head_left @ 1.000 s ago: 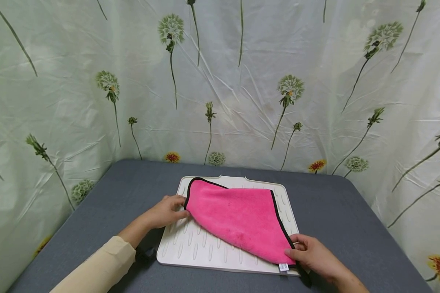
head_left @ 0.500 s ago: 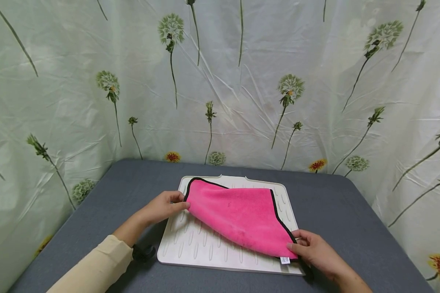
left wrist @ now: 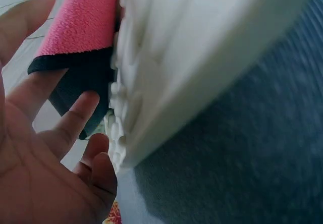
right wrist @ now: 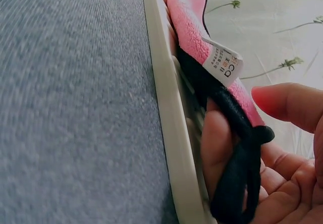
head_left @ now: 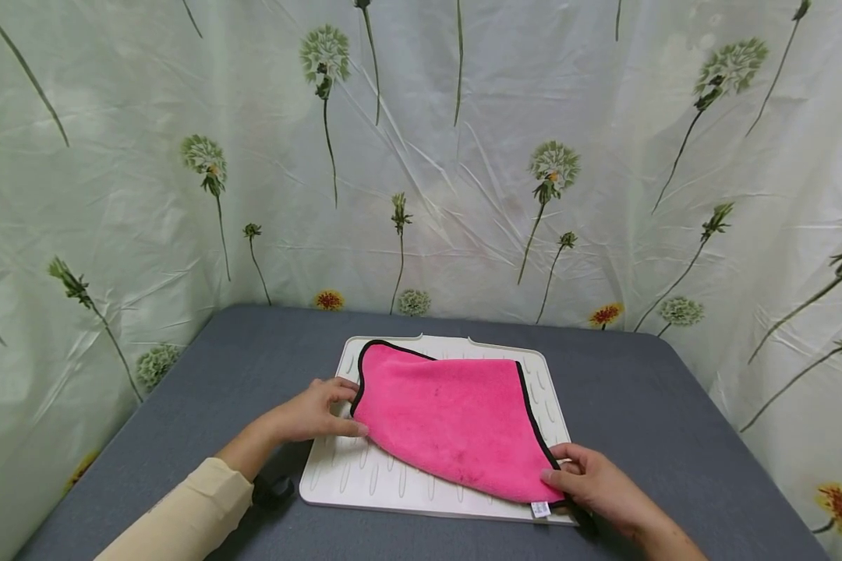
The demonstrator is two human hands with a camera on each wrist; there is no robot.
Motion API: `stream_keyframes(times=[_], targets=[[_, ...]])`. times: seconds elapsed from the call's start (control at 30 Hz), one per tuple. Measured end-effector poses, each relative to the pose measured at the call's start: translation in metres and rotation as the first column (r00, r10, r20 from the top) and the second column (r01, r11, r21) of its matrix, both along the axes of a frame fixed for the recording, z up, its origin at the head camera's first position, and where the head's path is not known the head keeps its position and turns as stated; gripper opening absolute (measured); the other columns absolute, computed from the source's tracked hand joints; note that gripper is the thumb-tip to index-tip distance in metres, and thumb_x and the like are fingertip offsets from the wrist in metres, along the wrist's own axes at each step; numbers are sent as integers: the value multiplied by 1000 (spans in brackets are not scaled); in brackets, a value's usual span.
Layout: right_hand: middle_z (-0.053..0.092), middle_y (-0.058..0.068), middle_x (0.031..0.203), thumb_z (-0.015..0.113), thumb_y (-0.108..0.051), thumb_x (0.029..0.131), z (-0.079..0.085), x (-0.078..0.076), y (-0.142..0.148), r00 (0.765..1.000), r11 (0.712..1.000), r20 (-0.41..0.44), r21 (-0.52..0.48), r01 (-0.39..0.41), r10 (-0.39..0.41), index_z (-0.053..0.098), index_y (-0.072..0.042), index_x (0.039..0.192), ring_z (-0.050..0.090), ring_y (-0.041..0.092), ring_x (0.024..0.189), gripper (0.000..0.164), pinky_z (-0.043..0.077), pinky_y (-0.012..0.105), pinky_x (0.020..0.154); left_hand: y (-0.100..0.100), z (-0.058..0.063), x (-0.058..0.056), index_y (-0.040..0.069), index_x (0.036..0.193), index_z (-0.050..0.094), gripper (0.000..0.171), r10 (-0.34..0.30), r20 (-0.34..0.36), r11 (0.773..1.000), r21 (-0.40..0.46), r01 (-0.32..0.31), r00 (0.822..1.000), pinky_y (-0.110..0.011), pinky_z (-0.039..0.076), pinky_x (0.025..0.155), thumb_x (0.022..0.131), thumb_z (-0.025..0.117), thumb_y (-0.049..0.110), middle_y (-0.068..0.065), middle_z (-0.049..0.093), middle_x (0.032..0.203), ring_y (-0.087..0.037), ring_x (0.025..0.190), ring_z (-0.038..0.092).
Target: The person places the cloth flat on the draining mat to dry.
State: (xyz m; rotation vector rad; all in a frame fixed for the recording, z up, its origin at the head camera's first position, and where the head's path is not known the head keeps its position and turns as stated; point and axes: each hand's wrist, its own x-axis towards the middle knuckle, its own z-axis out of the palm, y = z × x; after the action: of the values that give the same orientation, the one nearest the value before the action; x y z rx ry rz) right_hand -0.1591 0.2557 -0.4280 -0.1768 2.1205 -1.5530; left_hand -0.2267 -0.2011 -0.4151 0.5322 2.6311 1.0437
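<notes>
A pink plush towel (head_left: 449,425) with black edging lies folded over a white ridged board (head_left: 393,483), its fold toward the front. At the towel's left end is my left hand (head_left: 316,413). In the left wrist view its thumb (left wrist: 35,14) stands apart from the towel, while a finger reaches under the black edge. My right hand (head_left: 603,487) holds the front right corner, with curled fingers beneath and the thumb over the pink side. A white label (right wrist: 223,62) and a black loop (right wrist: 234,183) hang at that corner.
The board lies on a table covered in grey cloth (head_left: 274,335). A pale curtain with dandelion prints (head_left: 449,156) hangs behind and at both sides. A dark strap-like item (head_left: 274,491) shows under the left wrist.
The towel's front fold rose slightly, then came down toward the front. My left thumb has left its pinch and spread downward from the fingers. The right hand moved slightly up, then back down.
</notes>
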Motion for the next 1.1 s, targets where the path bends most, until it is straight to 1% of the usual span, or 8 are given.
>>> stream_keyframes(times=[0.1,0.27,0.47,0.57,0.63,0.73,0.83,1.1], targets=[[71,-1,90,66,-17,99,-2,0,-2,1000,999,14,-48,-17,18,43,15,132,66,6,81,51,54,23,71,0,-2,3,9,127,71,54,-15,-21,998,-55,14,1000,-57,41,103,80,84,31,-17,52,147,-39,128,39],[73,7,106,69,-14,96,-2,1,-5,999,994,19,-101,-47,49,29,15,144,70,9,91,68,57,25,78,1,-8,3,18,108,79,28,-67,-159,994,-97,52,985,-43,41,89,80,82,19,-20,58,138,-36,114,44],[71,15,119,73,-11,94,-2,2,-7,998,990,25,-131,-57,61,16,15,151,70,11,98,85,57,24,81,2,-13,3,17,104,79,20,-48,-203,993,-113,25,978,-49,44,93,86,81,23,-17,61,136,-35,116,48],[71,16,118,72,-10,94,-3,3,-7,998,990,7,-133,-53,54,15,17,150,70,11,97,85,58,25,80,0,-14,4,16,104,78,17,-41,-200,996,-86,24,979,-50,45,97,89,78,25,-17,63,136,-35,119,49],[71,15,117,72,-9,94,-3,4,-7,999,990,-5,-136,-47,47,16,18,150,69,11,95,83,58,25,80,-1,-14,5,18,104,77,16,-33,-188,998,-51,24,982,-44,45,95,91,76,26,-12,66,132,-30,115,51],[71,13,115,72,-9,95,-3,5,-6,999,991,-11,-131,-32,31,18,18,149,69,10,93,81,59,26,78,-4,-14,7,17,98,74,8,-38,-168,999,20,42,985,-31,45,82,92,73,23,-4,71,105,-18,96,53],[72,9,115,71,-10,95,-1,4,-5,1000,992,-7,-128,-18,17,20,16,149,69,9,92,78,59,27,77,-7,-14,9,16,89,67,9,-39,-123,994,95,51,992,-24,40,66,94,71,22,3,62,83,-9,78,51],[72,6,110,69,-9,96,0,5,-3,999,993,-36,-119,-8,4,24,16,148,68,10,86,73,59,31,72,-9,-9,17,15,83,63,24,60,22,986,152,-63,998,-23,32,58,96,70,33,5,51,75,-8,70,44]])
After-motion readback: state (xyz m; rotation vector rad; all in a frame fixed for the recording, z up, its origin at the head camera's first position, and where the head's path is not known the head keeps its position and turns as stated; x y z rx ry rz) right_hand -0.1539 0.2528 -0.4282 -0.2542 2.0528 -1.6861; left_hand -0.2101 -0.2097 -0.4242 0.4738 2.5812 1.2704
